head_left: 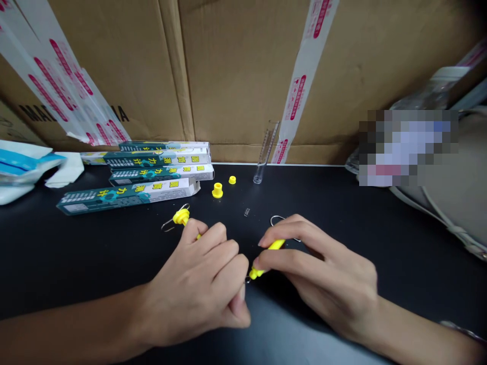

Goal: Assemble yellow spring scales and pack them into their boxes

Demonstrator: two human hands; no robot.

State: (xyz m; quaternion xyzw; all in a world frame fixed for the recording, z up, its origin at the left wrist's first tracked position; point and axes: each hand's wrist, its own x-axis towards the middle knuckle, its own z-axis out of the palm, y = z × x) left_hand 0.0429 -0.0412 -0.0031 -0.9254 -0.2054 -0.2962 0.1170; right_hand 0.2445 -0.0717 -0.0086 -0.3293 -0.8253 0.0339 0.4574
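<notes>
My left hand (207,284) is closed round a yellow spring-scale part. Its flanged yellow end (181,216), fitted with a wire hook (166,226), sticks out beyond the thumb side; the rest is hidden in the fist. Between thumb and fingers, my right hand (323,274) pinches a yellow plastic rod (277,245). A small metal loop (247,280) shows at the rod's lower tip, right against the left fist. Behind the right fingers a curved wire (276,218) is partly visible. A tiny coil spring (247,212) lies on the black table beyond both hands.
A clear tube (260,167) stands upright at the back, near two yellow caps (217,191). Several spring-scale boxes (129,196) lie to the left, beside white-and-blue packaging (26,165). Cardboard (236,76) walls off the rear; a grey bag (452,197) sits at right.
</notes>
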